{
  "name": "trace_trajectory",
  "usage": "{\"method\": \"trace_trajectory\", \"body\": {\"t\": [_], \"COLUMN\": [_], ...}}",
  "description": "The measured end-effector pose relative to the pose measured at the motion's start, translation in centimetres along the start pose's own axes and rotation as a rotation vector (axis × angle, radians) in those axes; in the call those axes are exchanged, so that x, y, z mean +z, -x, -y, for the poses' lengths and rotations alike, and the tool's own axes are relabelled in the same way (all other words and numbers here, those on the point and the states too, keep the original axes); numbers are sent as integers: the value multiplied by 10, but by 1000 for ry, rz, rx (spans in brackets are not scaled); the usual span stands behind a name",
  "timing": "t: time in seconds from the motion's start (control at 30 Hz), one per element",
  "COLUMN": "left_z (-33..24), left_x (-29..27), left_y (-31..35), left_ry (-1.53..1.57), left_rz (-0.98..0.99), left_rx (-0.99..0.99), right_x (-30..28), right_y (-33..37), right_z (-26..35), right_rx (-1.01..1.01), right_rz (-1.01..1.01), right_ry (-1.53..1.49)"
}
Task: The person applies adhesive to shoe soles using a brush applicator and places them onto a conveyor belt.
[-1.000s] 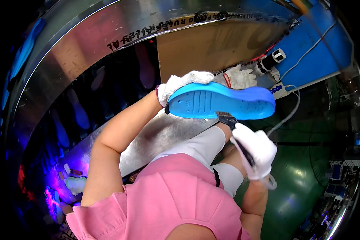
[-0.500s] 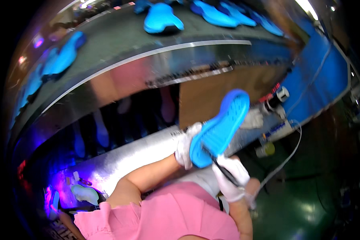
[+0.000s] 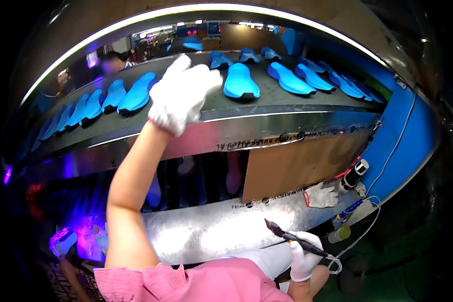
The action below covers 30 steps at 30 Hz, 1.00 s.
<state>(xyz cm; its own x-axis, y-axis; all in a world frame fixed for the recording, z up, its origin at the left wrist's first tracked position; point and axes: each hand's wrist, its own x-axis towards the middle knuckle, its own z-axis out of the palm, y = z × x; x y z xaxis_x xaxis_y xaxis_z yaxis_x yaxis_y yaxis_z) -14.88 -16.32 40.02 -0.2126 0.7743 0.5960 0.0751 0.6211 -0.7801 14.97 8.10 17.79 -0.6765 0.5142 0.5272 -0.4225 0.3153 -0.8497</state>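
My left hand, in a white glove, reaches out over the dark conveyor belt. Its fingers are apart and no object shows in them, though the far side of the hand is hidden. Just right of it lies a bright blue shoe sole, and another blue sole is on its left. Down at the lower right, my gloved right hand is closed round a black-handled brush. The brush's dark brown tip points up and left, above the metal ledge; a pale tube is by its rear end.
More blue soles line the belt. Below it are a cardboard panel, a metal ledge, a spare glove, a black cylinder with a white top and a yellow-lidded jar. Another person's hand shows at lower left.
My left hand has moved up from the ledge to the belt, and the blue sole it held is no longer in it. My right hand has drawn lower, still gripping the brush. The view has shifted upward.
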Motion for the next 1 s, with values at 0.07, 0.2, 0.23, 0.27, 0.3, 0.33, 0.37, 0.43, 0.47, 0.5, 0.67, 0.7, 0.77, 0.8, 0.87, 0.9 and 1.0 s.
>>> {"method": "trace_trajectory", "body": {"t": [0.07, 0.2, 0.23, 0.27, 0.3, 0.33, 0.37, 0.43, 0.47, 0.5, 0.67, 0.7, 0.77, 0.8, 0.87, 0.9, 1.0], "left_z": [13, 27, 51, 75, 66, 66, 67, 46, 15, -14, -124, -151, -202, -230, -309, -311, -332], "left_x": [-6, -24, -23, -23, -1, 6, 17, 16, -7, -34, -103, -104, -113, -118, -113, -119, -113], "left_y": [15, 56, 77, 98, 102, 105, 118, 122, 99, 82, 130, 146, 145, 139, 166, 162, 167], "left_ry": [611, 475, 400, 320, 442, 530, 549, 917, 1300, 1412, 1251, 1466, 1730, 1781, 2059, 2111, 2189], "left_rz": [-56, 106, 383, 656, 612, 573, 428, 19, -74, -168, -307, -186, -126, -190, -138, 51, 240], "left_rx": [-188, -569, -631, -693, -758, -825, -691, -813, -1046, -1024, -267, -323, -136, 135, -48, -91, -265], "right_x": [-3, -17, -18, -19, -17, -13, -8, -6, -12, -18, -31, -32, -41, -43, -49, -48, -37], "right_y": [4, 6, 5, 8, 7, 4, 1, 0, 3, 3, 7, 8, 13, 13, 15, 14, 7], "right_z": [-13, 0, 0, -5, -4, -2, 1, 0, -5, -7, -11, -12, -21, -24, -29, -36, -60], "right_rx": [53, 280, 270, 251, 250, 251, 252, 254, 260, 214, 348, 345, 348, 377, 478, 478, 569], "right_rz": [-45, -149, -97, -60, -69, -61, -52, -73, -112, -179, -406, -430, -486, -536, -528, -517, -440], "right_ry": [11, -137, -145, -120, -112, -135, -180, -182, -158, -162, -183, -182, -144, -102, -69, -16, 21]}}
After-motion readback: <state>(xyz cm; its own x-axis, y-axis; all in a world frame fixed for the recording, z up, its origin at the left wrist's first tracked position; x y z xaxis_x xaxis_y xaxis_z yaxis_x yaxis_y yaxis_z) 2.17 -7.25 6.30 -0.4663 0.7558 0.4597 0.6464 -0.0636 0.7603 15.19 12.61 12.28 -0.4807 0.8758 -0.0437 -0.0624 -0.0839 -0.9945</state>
